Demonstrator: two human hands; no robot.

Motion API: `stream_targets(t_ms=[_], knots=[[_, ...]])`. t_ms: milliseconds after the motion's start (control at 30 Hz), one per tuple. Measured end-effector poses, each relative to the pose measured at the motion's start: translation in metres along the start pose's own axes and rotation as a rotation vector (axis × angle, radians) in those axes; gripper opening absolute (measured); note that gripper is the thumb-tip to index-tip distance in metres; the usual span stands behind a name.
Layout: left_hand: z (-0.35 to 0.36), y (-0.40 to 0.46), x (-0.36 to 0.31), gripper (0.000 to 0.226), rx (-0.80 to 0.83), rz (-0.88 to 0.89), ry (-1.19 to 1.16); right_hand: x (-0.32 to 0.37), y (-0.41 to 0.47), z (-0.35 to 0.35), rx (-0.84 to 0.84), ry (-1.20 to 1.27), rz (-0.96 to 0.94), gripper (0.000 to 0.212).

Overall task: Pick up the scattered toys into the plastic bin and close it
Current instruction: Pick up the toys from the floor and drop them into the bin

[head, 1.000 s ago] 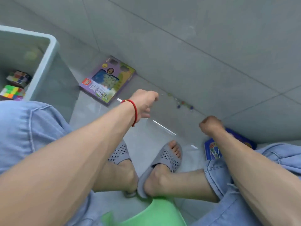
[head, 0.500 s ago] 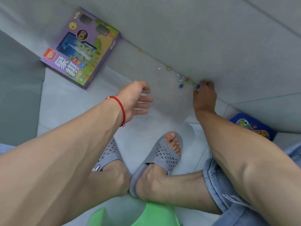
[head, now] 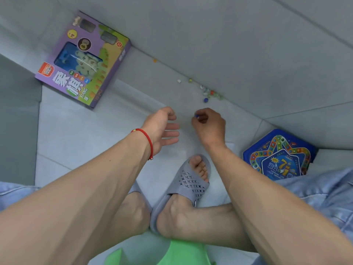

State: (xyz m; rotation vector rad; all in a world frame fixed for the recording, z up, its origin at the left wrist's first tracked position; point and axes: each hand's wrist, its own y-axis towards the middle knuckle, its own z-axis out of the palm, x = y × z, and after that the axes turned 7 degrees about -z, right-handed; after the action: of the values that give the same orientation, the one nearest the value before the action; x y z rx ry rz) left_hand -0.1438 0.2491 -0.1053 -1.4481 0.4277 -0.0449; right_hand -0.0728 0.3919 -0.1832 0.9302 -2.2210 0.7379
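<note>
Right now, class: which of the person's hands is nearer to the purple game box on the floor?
Left. The left hand hovers open, just right of and below the purple game box. The right hand is farther right, its fingers pinching a small blue marble.

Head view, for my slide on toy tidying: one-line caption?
Right hand pinches a blue marble beside the open left hand, more marbles along the wall.

Both forearms reach forward and down over the crossed ankles. The left hand (head: 160, 129) is cupped palm-up, fingers relaxed and extended toward the right. The right hand (head: 209, 125), knuckles up, pinches a small blue marble (head: 196, 116) at its fingertips.
</note>
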Motion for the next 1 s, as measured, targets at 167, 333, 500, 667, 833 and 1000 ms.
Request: stream_targets(t_ms=[167,333,500,667,833,1000], knots=[[-0.004,0.007,0.011,0.04,0.051,-0.059,-0.314,0.035,-0.03,0.001,0.176,0.131,-0.182,0.01],[-0.022,0.006,0.016,0.029,0.001,-0.053,-0.318,-0.002,0.038,-0.019,-0.098,-0.389,-0.13,0.025],[-0.032,0.005,0.027,0.027,-0.013,-0.058,-0.323,-0.034,0.08,-0.02,-0.058,-0.731,-0.246,0.025],[-0.036,0.009,0.044,0.026,-0.04,-0.103,-0.266,-0.046,0.092,-0.009,-0.078,-0.719,-0.315,0.018],[-0.032,0.009,0.047,0.025,-0.023,-0.107,-0.271,-0.054,0.091,-0.008,-0.037,-0.7,-0.259,0.017],[-0.028,0.009,0.035,0.029,0.047,-0.068,-0.356,-0.059,0.072,-0.014,-0.078,-0.465,0.061,0.014]])
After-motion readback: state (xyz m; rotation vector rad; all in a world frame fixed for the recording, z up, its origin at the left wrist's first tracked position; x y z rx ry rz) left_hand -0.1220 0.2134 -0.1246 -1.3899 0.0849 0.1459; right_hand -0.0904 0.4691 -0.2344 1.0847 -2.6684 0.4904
